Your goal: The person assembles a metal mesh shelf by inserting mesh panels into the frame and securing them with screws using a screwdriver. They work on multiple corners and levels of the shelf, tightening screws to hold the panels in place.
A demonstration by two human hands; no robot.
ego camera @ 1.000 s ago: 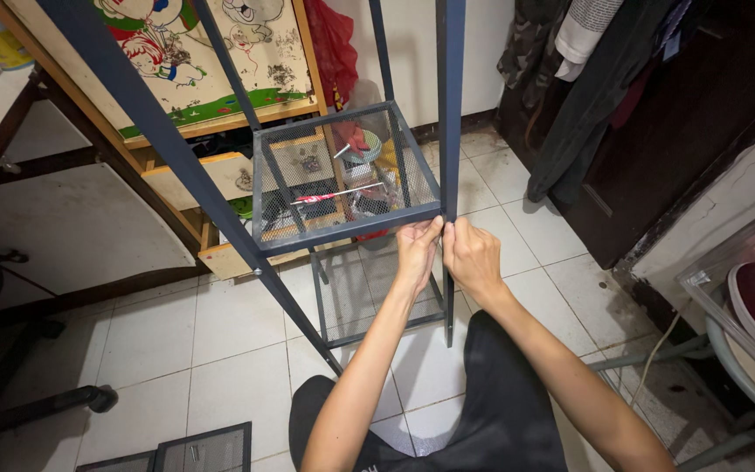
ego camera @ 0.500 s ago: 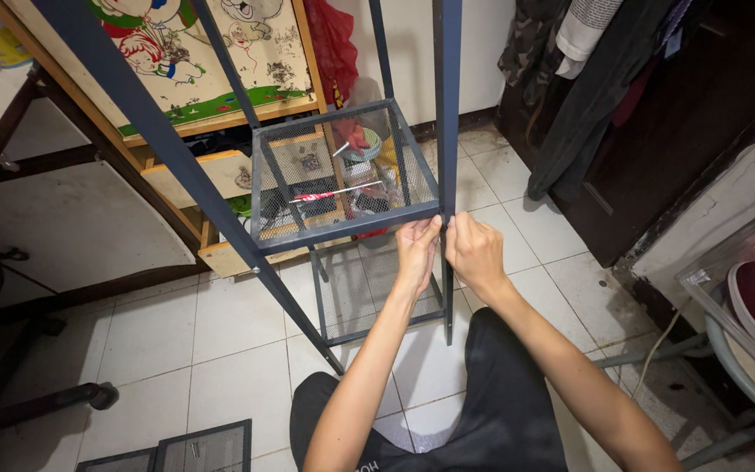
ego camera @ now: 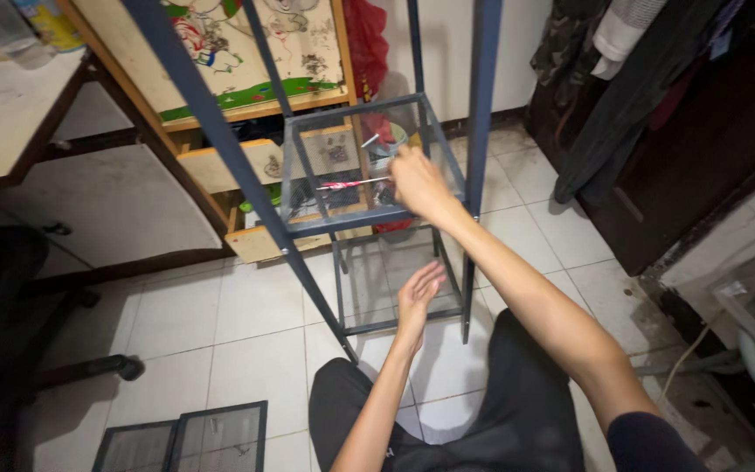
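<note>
A dark blue-grey metal rack frame [ego camera: 351, 218] stands on the white tiles in front of me, with a mesh shelf at mid height. On that shelf lies a screwdriver [ego camera: 347, 184] with a red and white handle. My right hand [ego camera: 419, 181] reaches over the front rail, and its curled fingers meet the screwdriver's metal end; whether they grip it is unclear. My left hand [ego camera: 419, 293] hangs lower, under the shelf, fingers apart and holding nothing. I sit on the floor with my dark-trousered legs [ego camera: 482, 419] against the rack's base.
Two loose mesh panels [ego camera: 183, 435] lie on the tiles at lower left. A wooden board with a cartoon drawing [ego camera: 246, 61] and wooden shelves stand behind the rack. A desk [ego camera: 10, 114] and chair base [ego camera: 89, 367] are left, dark hanging clothes [ego camera: 622, 79] right.
Both hands have left the rack's front rail. My right hand moved up and over the shelf to the screwdriver. My left hand dropped below the shelf and opened.
</note>
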